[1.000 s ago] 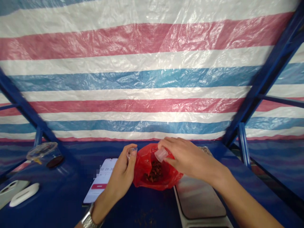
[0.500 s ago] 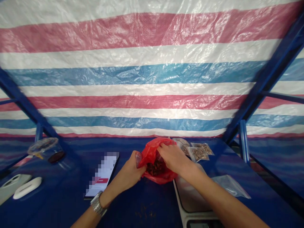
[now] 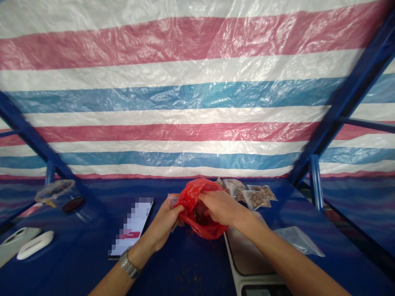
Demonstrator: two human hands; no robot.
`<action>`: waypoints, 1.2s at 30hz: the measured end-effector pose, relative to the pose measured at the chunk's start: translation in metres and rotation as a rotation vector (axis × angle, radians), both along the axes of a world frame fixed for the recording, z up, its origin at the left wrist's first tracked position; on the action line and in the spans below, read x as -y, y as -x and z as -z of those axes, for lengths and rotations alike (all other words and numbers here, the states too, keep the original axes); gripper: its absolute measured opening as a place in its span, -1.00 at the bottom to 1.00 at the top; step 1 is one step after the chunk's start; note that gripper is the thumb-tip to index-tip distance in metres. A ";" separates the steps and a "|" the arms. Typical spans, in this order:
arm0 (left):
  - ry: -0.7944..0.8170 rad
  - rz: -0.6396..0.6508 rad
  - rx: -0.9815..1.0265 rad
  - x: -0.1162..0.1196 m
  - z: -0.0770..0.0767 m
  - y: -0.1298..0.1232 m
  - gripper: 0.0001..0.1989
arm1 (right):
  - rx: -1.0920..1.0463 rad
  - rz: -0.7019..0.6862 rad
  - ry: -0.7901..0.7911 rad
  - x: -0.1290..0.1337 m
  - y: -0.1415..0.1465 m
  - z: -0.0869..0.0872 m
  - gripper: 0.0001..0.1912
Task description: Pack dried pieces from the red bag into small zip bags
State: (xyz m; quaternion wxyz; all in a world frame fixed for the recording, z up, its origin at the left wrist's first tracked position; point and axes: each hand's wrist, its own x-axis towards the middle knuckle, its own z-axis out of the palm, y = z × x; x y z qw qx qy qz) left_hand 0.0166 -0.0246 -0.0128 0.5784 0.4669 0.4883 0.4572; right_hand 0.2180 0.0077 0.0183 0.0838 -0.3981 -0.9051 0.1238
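Note:
A red plastic bag [image 3: 212,232] stands open on the blue table, with dark brown dried bits [image 3: 199,216] inside it. At its left rim my left hand [image 3: 163,224] is closed on the red bag's edge, and a small clear plastic bag [image 3: 173,199] is pinched in the same grip. My right hand [image 3: 224,205] reaches into the red bag's mouth from the right. Its fingers are curled, and their tips are hidden inside, so whatever they hold does not show. Beneath my right forearm lies a kitchen scale [image 3: 247,255].
Several filled clear sachets [image 3: 257,198] lie behind the scale. A flat clear zip bag [image 3: 299,240] is at the right. Leftward are a phone [image 3: 132,230], a clear tub [image 3: 60,195], a white case [image 3: 35,245] and a grey-green phone-like object [image 3: 18,242]. Blue frame bars [image 3: 327,123] slant up on both sides.
My right hand has moved from the red bag's far rim down into its mouth. My left hand has shifted slightly left, and more of the clear bag shows in it.

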 end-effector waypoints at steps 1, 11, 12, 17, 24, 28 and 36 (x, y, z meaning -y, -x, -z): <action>0.020 0.005 0.035 0.000 0.000 -0.001 -0.76 | 0.000 0.007 0.006 0.000 0.001 0.000 -0.42; 0.034 -0.040 0.027 -0.001 -0.004 0.001 -0.55 | 0.039 -0.034 0.098 0.001 0.002 -0.004 -0.47; 0.012 -0.051 -0.014 -0.002 -0.005 0.002 -0.52 | 0.035 -0.036 0.108 0.000 0.000 -0.005 -0.44; -0.098 -0.054 -0.188 -0.006 -0.012 0.015 -0.44 | -0.051 -0.050 0.235 -0.004 -0.016 -0.017 -0.68; -0.352 -0.070 -0.339 -0.016 -0.004 0.023 -0.48 | -0.233 -0.134 0.382 0.000 -0.029 -0.044 -0.82; -0.431 0.014 -0.358 -0.012 0.002 0.020 -0.45 | -0.305 -0.129 0.358 0.010 -0.021 -0.057 -0.81; -0.391 0.394 -0.220 -0.011 0.002 0.031 -0.08 | -0.428 -0.118 0.259 0.014 -0.001 -0.044 -0.79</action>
